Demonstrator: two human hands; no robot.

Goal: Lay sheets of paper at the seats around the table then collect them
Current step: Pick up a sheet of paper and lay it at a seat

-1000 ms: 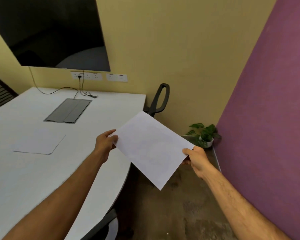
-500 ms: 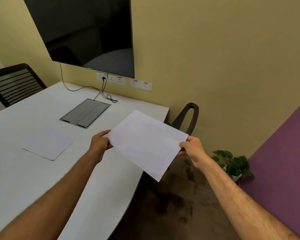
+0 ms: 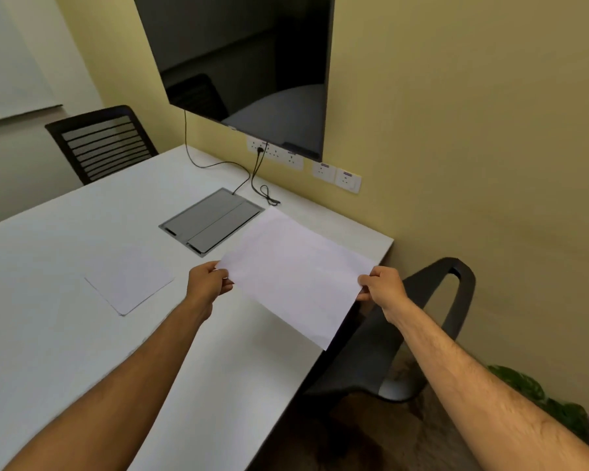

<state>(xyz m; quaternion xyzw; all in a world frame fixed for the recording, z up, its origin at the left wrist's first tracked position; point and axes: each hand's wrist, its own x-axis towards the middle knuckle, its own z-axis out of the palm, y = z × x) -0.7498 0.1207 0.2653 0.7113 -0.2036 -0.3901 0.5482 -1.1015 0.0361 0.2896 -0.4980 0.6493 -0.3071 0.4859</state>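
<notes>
I hold a white sheet of paper [image 3: 296, 273] in the air over the right end of the white table [image 3: 65, 334]. My left hand [image 3: 210, 278] pinches its left corner and my right hand [image 3: 381, 285] pinches its right corner. The sheet hangs tilted, with its lowest corner past the table's right edge. A second white sheet [image 3: 130, 282] lies flat on the table to the left of my left hand.
A grey cable hatch [image 3: 211, 220] is set into the tabletop, with black cables running to wall sockets [image 3: 337, 175] under a dark screen [image 3: 249, 62]. A black chair [image 3: 405, 334] stands at the right edge, another black chair [image 3: 102, 144] at the far side. A plant [image 3: 541, 399] sits low right.
The view has swung left and closer to the table. The held sheet now hangs over the table's right end instead of over the floor beside it. Both hands keep their grip.
</notes>
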